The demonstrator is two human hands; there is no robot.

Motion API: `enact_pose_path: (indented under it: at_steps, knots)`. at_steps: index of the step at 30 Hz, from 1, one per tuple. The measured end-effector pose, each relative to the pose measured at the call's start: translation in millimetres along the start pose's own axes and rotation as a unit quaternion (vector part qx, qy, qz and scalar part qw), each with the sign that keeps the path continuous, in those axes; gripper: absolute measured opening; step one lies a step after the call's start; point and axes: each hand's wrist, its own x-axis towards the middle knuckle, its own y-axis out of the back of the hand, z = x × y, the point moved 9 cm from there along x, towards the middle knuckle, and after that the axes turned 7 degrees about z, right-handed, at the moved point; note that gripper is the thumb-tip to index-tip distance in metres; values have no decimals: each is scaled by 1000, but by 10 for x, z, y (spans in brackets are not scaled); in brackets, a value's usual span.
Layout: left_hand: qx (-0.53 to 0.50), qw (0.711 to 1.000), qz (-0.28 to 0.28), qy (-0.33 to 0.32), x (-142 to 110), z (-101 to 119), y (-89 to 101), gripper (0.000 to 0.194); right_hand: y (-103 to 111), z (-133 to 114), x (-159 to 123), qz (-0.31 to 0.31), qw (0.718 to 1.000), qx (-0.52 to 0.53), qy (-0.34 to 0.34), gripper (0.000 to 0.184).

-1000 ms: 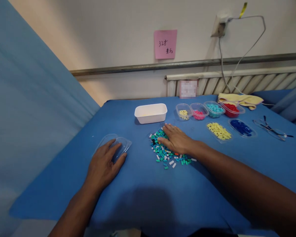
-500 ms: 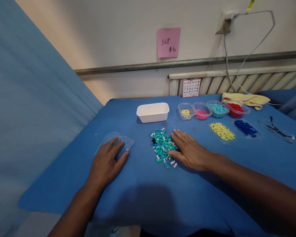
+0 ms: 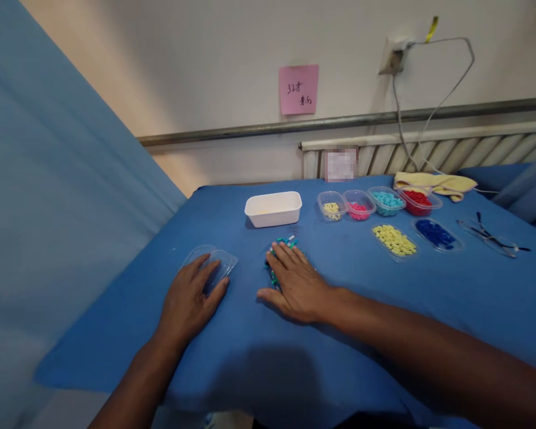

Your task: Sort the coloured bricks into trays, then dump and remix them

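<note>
My right hand lies flat over a small pile of green, teal and white plastic pieces, its fingers stretched out. Most of the pile is hidden under the palm; some pieces show past the fingertips and beside the thumb. On the left, a clear plastic lid or shallow container rests on the blue-covered table. My left hand rests on its near side, fingers spread and thumb apart. Beyond the pile stands a white rectangular tub with a little yellow inside.
Clear tubs hold cream, pink, turquoise and red pieces. Nearer are trays of yellow and dark blue pieces. Glasses and a yellow cloth lie right. A curtain hangs left.
My right hand has moved left from the right edge of the pile to cover most of it. My left hand stays at the clear plastic. The view has shifted slightly.
</note>
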Motion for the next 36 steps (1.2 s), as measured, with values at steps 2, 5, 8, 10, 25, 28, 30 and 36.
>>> enact_pose_path:
  at_steps: [2, 5, 8, 10, 25, 28, 30, 36]
  knots:
    - [-11, 1000, 19, -9, 24, 32, 65, 50, 164, -1, -31, 35, 999, 23, 20, 89]
    - [-45, 997, 47, -38, 136, 295, 186, 46, 454, 97, -141, 83, 991, 101, 40, 66]
    - [-122, 982, -10, -140, 310, 945, 172, 49, 751, 355, -291, 126, 971, 203, 6, 50]
    - [-174, 963, -62, -197, 437, 1404, 127, 48, 952, 448, -410, 147, 964, 218, 27, 43]
    - [-263, 886, -268, -273, 1096, 2732, -475, 58, 2192, 2531, -1439, 314, 894, -209, -241, 51]
    - [-245, 862, -302, -325, 1224, 3057, -679, 72, 2286, 3047, -1720, 224, 854, -247, -399, 67]
    - [-238, 855, -316, -336, 1346, 3191, -846, 76, 2238, 3200, -1816, 163, 844, -249, -446, 74]
    - [-184, 841, -359, -361, 1450, 3267, -1170, 77, 2133, 3269, -1821, 118, 844, -243, -463, 74]
